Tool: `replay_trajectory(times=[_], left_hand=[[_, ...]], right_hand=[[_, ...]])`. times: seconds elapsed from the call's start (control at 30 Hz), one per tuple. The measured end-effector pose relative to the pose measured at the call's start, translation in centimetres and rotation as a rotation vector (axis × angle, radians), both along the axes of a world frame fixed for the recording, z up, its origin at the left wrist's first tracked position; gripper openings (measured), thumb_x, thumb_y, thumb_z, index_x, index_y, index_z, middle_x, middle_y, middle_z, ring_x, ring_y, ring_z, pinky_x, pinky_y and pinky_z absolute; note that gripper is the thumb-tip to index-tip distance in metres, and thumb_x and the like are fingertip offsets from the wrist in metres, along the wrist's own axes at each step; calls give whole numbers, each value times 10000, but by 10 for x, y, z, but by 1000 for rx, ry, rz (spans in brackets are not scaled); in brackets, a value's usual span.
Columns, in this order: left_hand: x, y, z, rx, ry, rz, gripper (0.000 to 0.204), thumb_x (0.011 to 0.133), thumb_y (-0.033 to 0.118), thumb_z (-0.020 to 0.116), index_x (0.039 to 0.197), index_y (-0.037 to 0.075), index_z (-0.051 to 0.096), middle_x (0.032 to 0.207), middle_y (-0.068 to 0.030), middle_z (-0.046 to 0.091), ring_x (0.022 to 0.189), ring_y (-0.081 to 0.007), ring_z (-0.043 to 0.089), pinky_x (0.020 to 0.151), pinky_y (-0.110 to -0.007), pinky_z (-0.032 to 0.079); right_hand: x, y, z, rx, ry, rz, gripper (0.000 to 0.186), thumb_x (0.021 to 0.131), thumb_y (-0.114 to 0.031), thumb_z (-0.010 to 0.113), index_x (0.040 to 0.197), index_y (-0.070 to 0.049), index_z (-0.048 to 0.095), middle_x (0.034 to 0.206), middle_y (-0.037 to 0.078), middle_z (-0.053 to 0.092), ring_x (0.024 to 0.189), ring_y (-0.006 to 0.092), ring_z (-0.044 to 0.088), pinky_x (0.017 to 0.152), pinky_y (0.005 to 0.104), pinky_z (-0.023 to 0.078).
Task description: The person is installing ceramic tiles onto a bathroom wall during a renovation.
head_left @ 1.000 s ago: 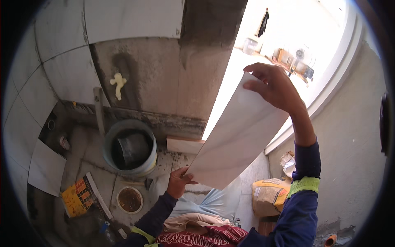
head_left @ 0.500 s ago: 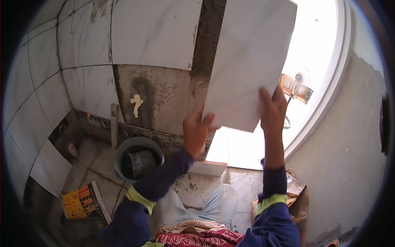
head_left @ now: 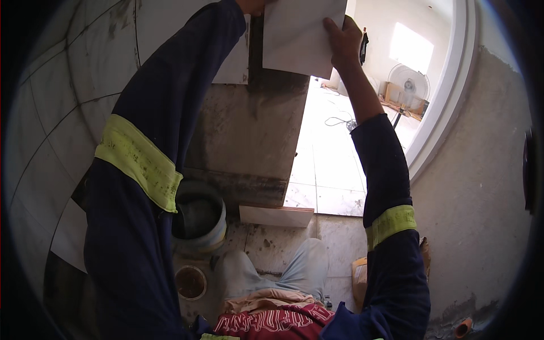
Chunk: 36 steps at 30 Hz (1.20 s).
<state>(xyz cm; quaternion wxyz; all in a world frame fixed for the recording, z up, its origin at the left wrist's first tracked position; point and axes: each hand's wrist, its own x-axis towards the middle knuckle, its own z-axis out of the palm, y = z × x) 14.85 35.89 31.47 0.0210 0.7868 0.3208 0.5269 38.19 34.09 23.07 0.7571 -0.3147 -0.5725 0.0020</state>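
Observation:
A white marbled wall tile [head_left: 303, 37] is raised at the top of the view, beside a bare cement strip of the wall. My right hand [head_left: 347, 42] grips its right edge, thumb on the face and fingers behind. My left hand [head_left: 250, 5] is cut off by the upper edge, close to the tile's left side; its fingers are hidden. Tiles [head_left: 231, 65] with a grey face are fixed on the wall to the left, partly behind my left sleeve.
A bucket [head_left: 218, 226] with grey contents stands below my left arm, near a small round container [head_left: 191, 282]. Another tile [head_left: 276, 216] lies at the wall's foot. To the right, a doorway [head_left: 419, 148] opens on a bright room with a fan [head_left: 409, 85].
Both arms have stretched up and forward, carrying the tile higher toward the wall. My left hand has moved from the tile's lower left edge to the top of the view.

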Motion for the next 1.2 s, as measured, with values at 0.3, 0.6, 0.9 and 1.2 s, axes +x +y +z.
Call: replay_trajectory(times=[0.3, 0.6, 0.9, 1.2], left_hand=[[-11, 41, -45, -93, -58, 70, 258, 807, 176, 720, 928, -41, 651, 748, -130, 679, 614, -172, 670, 584, -297, 555], [-15, 72, -53, -119, -76, 23, 347, 833, 206, 734, 1035, -64, 651, 823, -141, 700, 667, -184, 699, 602, -279, 585], [-12, 66, -47, -171, -92, 116, 270, 789, 159, 729, 973, -29, 669, 815, -154, 686, 676, -214, 693, 631, -328, 575], [0, 60, -56, -112, -209, 178, 286, 773, 220, 784, 962, 30, 684, 896, -121, 714, 799, -232, 697, 806, -355, 549]], right_hand=[[-21, 31, -49, -98, 26, -18, 309, 844, -165, 653, 1062, 54, 638, 959, 205, 693, 893, 299, 665, 837, 404, 494], [-27, 36, -55, -165, 43, -6, 326, 841, -149, 651, 1082, 67, 619, 987, 224, 680, 925, 319, 655, 863, 419, 485], [-33, 42, -55, -162, 33, -78, 346, 850, -137, 673, 1100, 89, 595, 975, 189, 680, 863, 235, 656, 813, 352, 514], [-26, 37, -57, -138, 23, -310, 424, 838, -180, 684, 1174, 63, 596, 988, 182, 639, 930, 277, 619, 861, 395, 472]])
